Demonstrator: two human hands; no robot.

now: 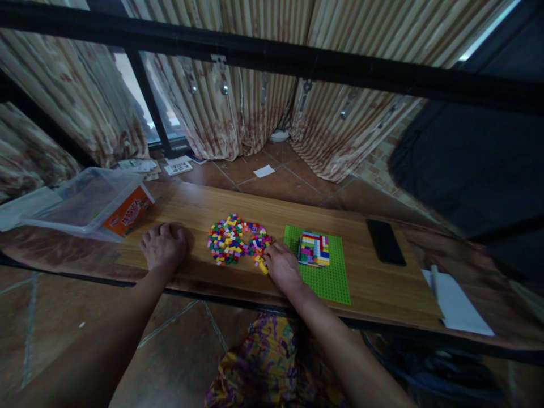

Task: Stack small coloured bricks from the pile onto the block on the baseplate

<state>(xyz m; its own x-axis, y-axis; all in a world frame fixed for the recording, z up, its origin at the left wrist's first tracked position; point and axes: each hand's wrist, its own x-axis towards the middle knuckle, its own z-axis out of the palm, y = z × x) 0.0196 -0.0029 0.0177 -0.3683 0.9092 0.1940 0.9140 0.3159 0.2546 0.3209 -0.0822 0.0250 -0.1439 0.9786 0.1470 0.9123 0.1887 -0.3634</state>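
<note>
A loose pile of small coloured toy bricks [229, 242] lies on a wooden board [204, 201]. My right hand [283, 266] reaches the pile's right edge, its fingers drawn together among the bricks; whatever they grip is hidden. Just beside its fingertips are a few yellow bricks [261, 264]. To the right of that hand, a multicoloured brick build [314, 249] stands on a green baseplate [334, 283]. Left of the pile, my left hand [164, 247] rests palm down on the board, fingers slightly bent and apart, with nothing seen in it.
A clear plastic box [100, 195] with an orange label stands at the far left. A black phone [386, 242] lies on the board's right side, and white paper [459, 303] with a pen-like stick is beyond it. A dark metal rail [272, 59] crosses before the curtains.
</note>
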